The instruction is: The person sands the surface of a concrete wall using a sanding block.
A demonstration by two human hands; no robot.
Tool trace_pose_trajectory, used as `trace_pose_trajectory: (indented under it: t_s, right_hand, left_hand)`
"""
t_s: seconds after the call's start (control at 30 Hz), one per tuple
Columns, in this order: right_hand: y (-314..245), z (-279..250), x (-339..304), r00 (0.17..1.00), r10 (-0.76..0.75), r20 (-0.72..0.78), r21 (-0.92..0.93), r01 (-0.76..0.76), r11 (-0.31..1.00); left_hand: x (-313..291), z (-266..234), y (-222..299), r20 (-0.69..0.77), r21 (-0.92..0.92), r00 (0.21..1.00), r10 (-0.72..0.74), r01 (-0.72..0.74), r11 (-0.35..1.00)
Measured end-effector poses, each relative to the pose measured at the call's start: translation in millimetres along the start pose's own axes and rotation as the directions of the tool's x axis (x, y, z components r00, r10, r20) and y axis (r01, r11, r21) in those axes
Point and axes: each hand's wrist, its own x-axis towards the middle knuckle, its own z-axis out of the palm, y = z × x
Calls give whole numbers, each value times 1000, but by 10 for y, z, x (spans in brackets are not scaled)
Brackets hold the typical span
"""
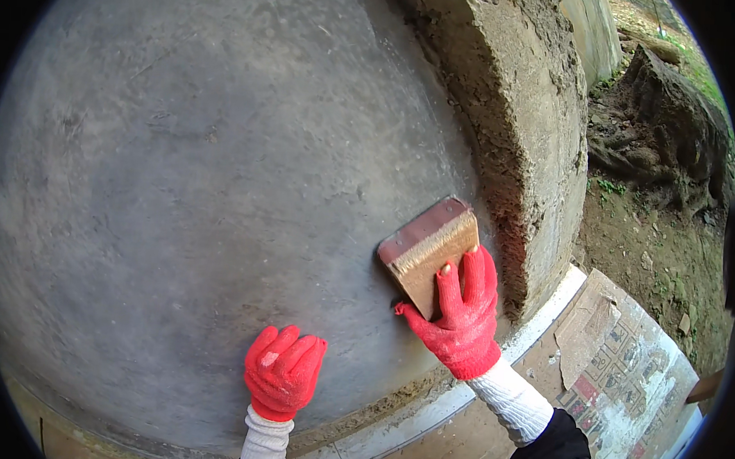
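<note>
A wide, smooth grey cement surface (223, 166) fills most of the view, mottled with faint marks. My right hand (462, 324), in a red knit glove, grips a wooden block (435, 269) with a reddish-brown strip along its far edge. The block rests tilted against the cement near its right border; its underside is hidden. Two of the glove's fingertips are worn through. Lower and to the left, my left hand (284, 372), also in a red glove, is close to the same surface with its fingers curled in. Nothing shows in it, though its palm is turned away.
A rough, crumbly concrete edge (515, 146) stands out along the right side of the cement. Below runs a white ledge (544, 311). A stained printed cardboard sheet (623, 380) lies at lower right. Beyond are bare earth (629, 249) and a dark tree stump (667, 128).
</note>
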Motion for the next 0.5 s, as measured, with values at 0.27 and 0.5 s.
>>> trace_pose_trajectory:
  t_s: [0.27, 0.5]
  right_hand:
    - [405, -63, -1146, 981, -6, 193, -34, 12, 999]
    - [-74, -82, 219, 995, -62, 82, -7, 63, 998]
  left_hand:
    - [30, 1, 27, 7, -27, 1000, 7, -7, 1000]
    - [-42, -11, 5, -20, 22, 1000, 10, -9, 1000]
